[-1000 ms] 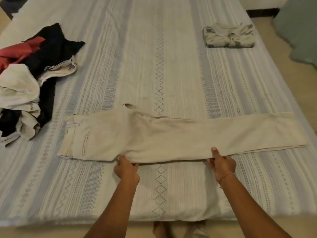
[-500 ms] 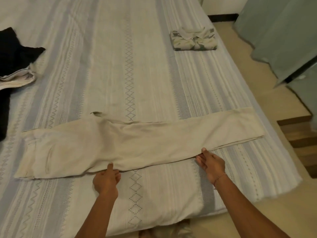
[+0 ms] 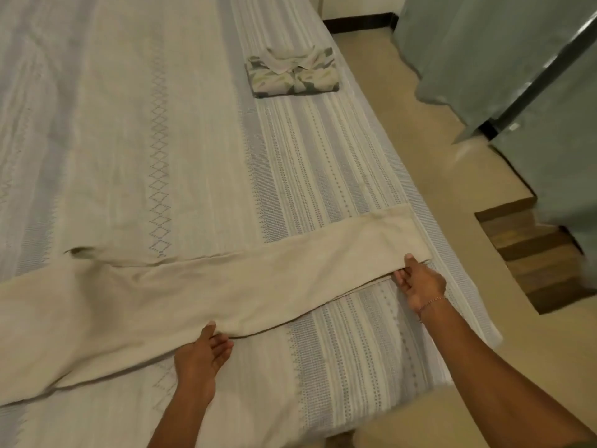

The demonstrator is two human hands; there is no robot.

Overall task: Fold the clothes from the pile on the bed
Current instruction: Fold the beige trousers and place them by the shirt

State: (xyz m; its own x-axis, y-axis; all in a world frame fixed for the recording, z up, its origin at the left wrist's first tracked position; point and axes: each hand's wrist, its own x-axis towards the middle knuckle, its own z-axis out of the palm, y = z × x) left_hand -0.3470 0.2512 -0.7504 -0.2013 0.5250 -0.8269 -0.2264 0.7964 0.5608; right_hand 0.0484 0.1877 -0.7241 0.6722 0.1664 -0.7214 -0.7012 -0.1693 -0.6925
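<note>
Beige trousers (image 3: pixel 226 295) lie flat across bed (image 3: pixel 323 163). Hem end is pinched by right hand (image 3: pixel 420 282); near edge by left hand (image 3: pixel 203 354). Hems are best kept aligned when carried leftward.

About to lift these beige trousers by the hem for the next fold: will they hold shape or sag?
Probably sag: the trousers lie limp and creased on the bed. Likely light, since the right hand lifts the hem by a pinch. The left hand should support the middle.

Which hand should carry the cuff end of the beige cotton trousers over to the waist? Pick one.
Right. The right hand already pinches the beige cotton trousers near the cuffs; the left hand holds mid-leg, better as an anchor.
</note>
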